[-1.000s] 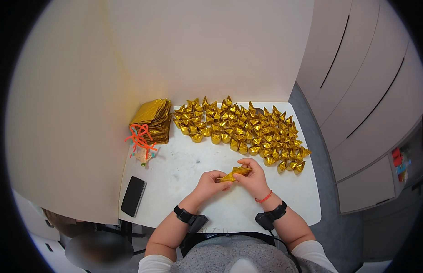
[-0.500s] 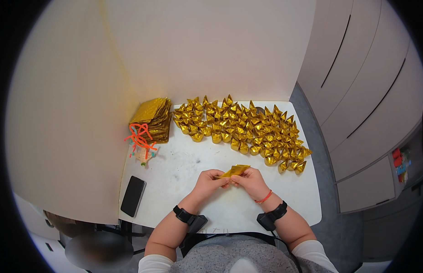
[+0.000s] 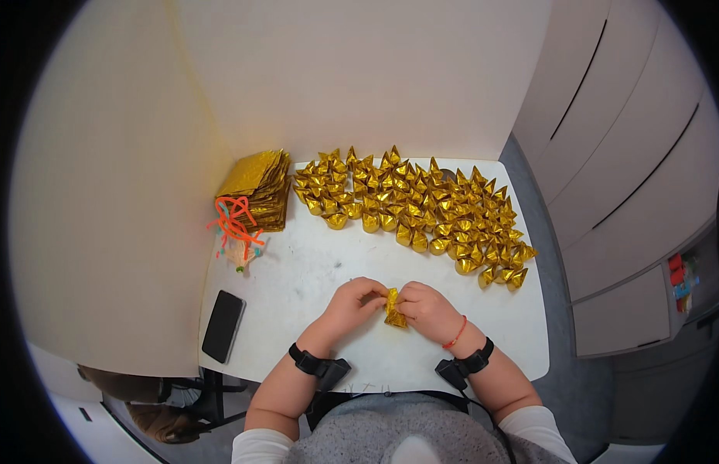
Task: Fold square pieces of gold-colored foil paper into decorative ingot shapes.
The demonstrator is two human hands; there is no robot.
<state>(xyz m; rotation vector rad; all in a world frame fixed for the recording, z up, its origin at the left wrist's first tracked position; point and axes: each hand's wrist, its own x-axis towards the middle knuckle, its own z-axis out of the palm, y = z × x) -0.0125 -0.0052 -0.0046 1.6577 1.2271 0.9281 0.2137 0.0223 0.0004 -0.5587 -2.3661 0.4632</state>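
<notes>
A small piece of gold foil paper (image 3: pixel 393 308) sits just above the white table (image 3: pixel 298 286), near its front edge, pinched between both hands. The left hand (image 3: pixel 353 301) curls fingers onto its left side; the right hand (image 3: pixel 429 311) clamps its right side, knuckles up. Beyond lie folded gold ingots (image 3: pixel 421 209) and a gold sheet stack (image 3: pixel 255 188).

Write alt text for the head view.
Both hands, left hand and right hand, pinch a small gold paper piece over a white table. Behind them lie rows of folded gold shapes, with a stack of gold sheets and a black phone at left.
</notes>
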